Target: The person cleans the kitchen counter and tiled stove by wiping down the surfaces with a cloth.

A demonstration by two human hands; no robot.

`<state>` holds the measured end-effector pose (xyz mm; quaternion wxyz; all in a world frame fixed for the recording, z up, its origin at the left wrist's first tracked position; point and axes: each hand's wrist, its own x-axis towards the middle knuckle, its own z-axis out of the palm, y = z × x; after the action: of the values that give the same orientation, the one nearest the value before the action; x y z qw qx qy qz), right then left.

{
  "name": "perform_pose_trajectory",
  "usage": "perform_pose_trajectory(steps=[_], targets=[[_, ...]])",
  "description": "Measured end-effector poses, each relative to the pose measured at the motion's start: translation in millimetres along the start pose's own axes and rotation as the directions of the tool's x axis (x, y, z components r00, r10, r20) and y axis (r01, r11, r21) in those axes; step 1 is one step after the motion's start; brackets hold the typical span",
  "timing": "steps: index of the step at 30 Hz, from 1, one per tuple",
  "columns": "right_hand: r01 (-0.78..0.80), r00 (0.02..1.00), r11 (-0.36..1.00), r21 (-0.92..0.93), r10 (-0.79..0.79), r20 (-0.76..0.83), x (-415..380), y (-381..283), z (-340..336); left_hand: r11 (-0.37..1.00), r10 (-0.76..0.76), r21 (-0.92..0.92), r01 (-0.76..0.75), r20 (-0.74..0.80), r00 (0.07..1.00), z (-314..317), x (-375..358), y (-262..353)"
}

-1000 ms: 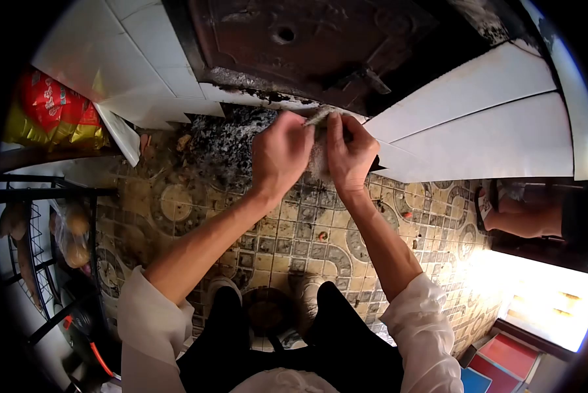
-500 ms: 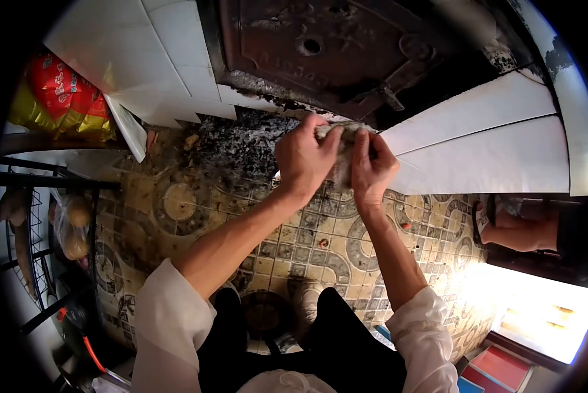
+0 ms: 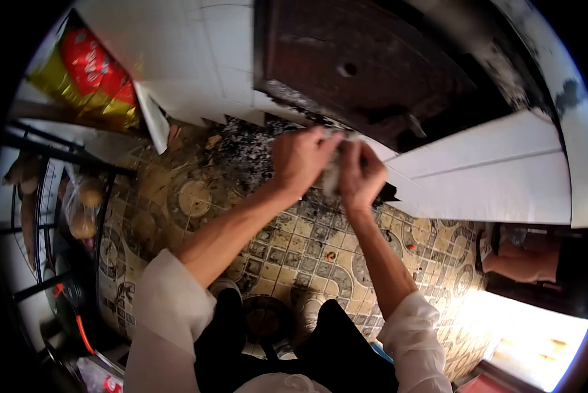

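Both hands are raised in front of a dark metal stove door (image 3: 366, 72). Between them hangs a greyish, dirty piece of cloth (image 3: 333, 175), blurred and partly hidden by the fingers. My left hand (image 3: 302, 157) pinches its upper left edge, thumb against fingers. On the other side my right hand (image 3: 362, 173) is closed on its upper right edge, close to the left fingertips. Black ash (image 3: 245, 154) covers the floor behind and left of my left hand.
White tiled panels (image 3: 490, 173) flank the stove door. At left are a red and gold bag (image 3: 97, 69) and a black metal rack (image 3: 41, 223) holding a plastic bag of round produce (image 3: 82, 206). Another person's leg (image 3: 523, 259) shows at right. Patterned tiles (image 3: 287, 239) cover the floor.
The view has shifted, so the stove door and the bag appear farther right. My hands sit slightly lower against the door and still hold the cloth, now more blurred.
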<state>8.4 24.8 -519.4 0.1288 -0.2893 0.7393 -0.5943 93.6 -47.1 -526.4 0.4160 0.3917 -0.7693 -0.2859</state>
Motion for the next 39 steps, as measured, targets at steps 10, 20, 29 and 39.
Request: perform_pose_trajectory(steps=[10,20,29,39], targets=[[0.223,0.975,0.963,-0.150,-0.221,0.031,1.2,14.3,28.2,0.997,0.018,0.079,-0.006,-0.152,0.988,-20.2,5.8,-32.6],[0.159,0.983,0.961,-0.228,-0.131,0.131,-7.1,16.9,55.0,0.905,-0.381,-0.209,0.371,-0.008,0.924,-27.0,-21.2,-51.7],[-0.624,0.759,0.749,0.224,0.513,0.401,-78.1,-5.0,13.6,-0.048,-0.631,-0.334,0.941,0.740,0.231,-86.3,-76.6,-5.0],[-0.756,0.565,0.645,0.112,0.555,0.610,-104.9,-29.7,-10.1,0.362,-0.493,-0.377,0.852,0.699,0.518,-104.3,-91.9,-10.0]])
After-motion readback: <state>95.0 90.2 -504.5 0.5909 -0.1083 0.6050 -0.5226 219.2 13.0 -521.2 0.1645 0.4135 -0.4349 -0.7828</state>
